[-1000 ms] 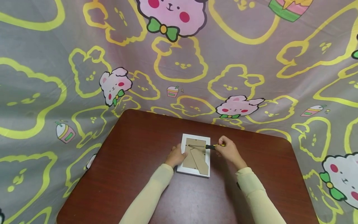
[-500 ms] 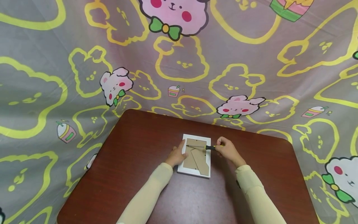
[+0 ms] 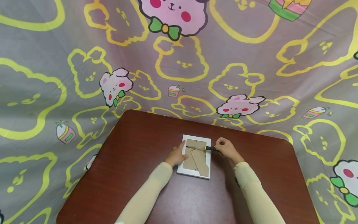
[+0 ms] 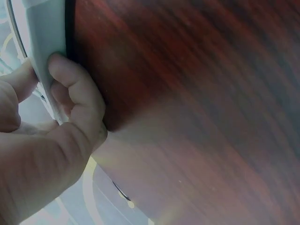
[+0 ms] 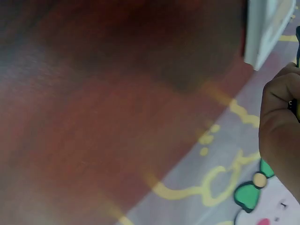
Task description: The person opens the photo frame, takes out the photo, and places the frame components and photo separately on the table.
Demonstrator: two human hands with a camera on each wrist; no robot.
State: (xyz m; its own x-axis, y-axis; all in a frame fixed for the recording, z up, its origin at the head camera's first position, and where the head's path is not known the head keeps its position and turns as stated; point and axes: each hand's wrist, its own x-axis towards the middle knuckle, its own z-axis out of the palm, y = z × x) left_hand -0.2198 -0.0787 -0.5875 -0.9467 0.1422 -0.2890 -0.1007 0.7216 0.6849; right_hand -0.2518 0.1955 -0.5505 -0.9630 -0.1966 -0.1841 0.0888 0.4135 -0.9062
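A white picture frame (image 3: 207, 161) lies on the table with its brown backing board (image 3: 190, 160) and its slanted stand leg (image 3: 200, 163) facing up. My left hand (image 3: 176, 155) grips the frame's left edge, thumb on top and fingers at the side, as the left wrist view shows with the hand (image 4: 70, 108) on the white edge (image 4: 44, 33). A screwdriver (image 3: 210, 148) with a black and yellow handle is held in my right hand (image 3: 227, 149). Its shaft runs level across the backing, tip near the left inner edge. In the right wrist view the hand (image 5: 281, 122) is partly cut off.
The dark red-brown table (image 3: 139, 146) has rounded far corners. A grey cloth (image 3: 134, 56) printed with yellow outlines and pink-cheeked animals hangs behind and at both sides. A small dark object (image 3: 237, 182) shows beside the right sleeve, too little visible to tell its kind.
The left index finger has stretched forward along the frame's left side. The screwdriver's tip has shifted slightly left, and my right hand has turned a little around the handle.
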